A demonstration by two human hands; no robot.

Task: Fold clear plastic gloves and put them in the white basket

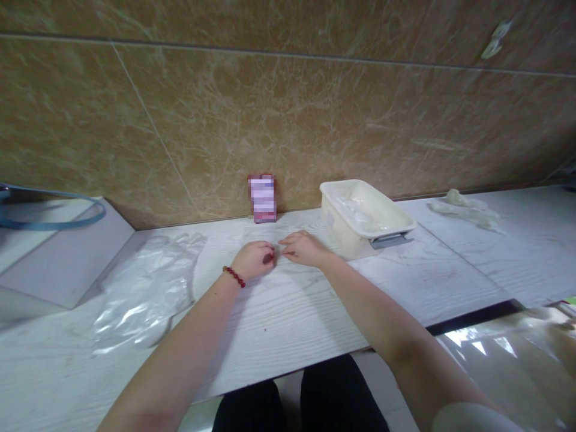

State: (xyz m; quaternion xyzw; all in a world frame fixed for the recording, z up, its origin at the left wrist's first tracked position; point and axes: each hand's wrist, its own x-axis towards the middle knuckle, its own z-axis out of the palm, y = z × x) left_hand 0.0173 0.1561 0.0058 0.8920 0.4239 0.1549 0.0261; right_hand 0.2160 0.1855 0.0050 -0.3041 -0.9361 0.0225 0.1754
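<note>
Over the white wood-grain counter [288,306], my two hands are close together. My left hand [252,259], with a red bead bracelet [234,276] at the wrist, is curled closed. A small dark reddish-brown thing [269,258] shows within its fingers; its kind is too small to tell. Just to the right, my right hand [305,248] points its bent fingers toward the left fingertips. Its thumb and fingers look drawn together, and whatever is between them cannot be made out. Behind the hands a blurred red-and-white upright packet or card [263,199] leans against the wall.
A cream plastic bin [335,225] with clear plastic inside stands right of my hands. Clear plastic bags [144,294] lie at left, beside a white box [49,258] with a blue strap [54,226]. Whitish gloves or cloth [465,210] lie far right. A brown tiled wall [288,120] bounds the back.
</note>
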